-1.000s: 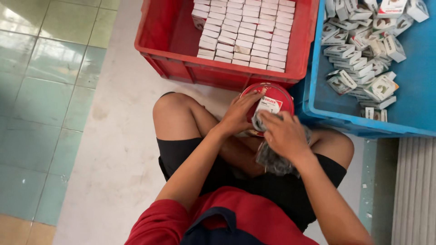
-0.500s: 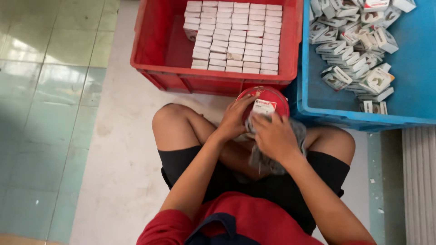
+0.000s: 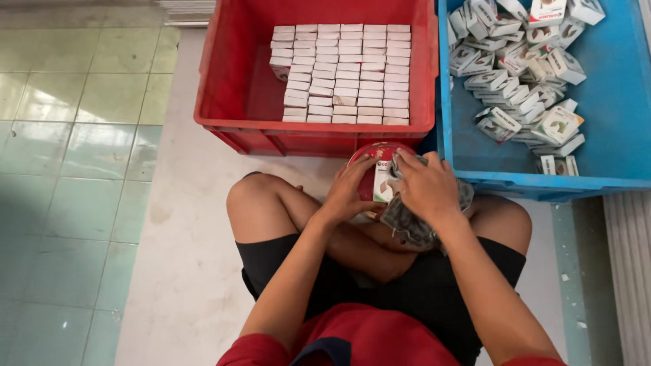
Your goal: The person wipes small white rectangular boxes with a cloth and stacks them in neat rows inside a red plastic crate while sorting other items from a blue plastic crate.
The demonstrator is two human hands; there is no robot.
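While you sit cross-legged on the pale floor, your left hand is wrapped around a round red container held above your lap, fingers curled on its side. A small white carton with a red-and-green label stands upright against the container's front, between your two hands. Your right hand presses down over the carton's right edge and over a grey crumpled bag that bulges beneath your palm; its fingers are together and clamped on the bag and carton.

Just beyond your knees stands a red crate. Inside it, white cartons lie packed in neat, tight rows that fill its right part, leaving the left part of the crate's bottom bare.

Touching its right wall is a blue crate. There, loose white cartons lie in a jumbled heap, tilted every which way, some showing red and green printed faces. The heap sits toward the crate's upper left.

Green tiles cover the floor on your left.
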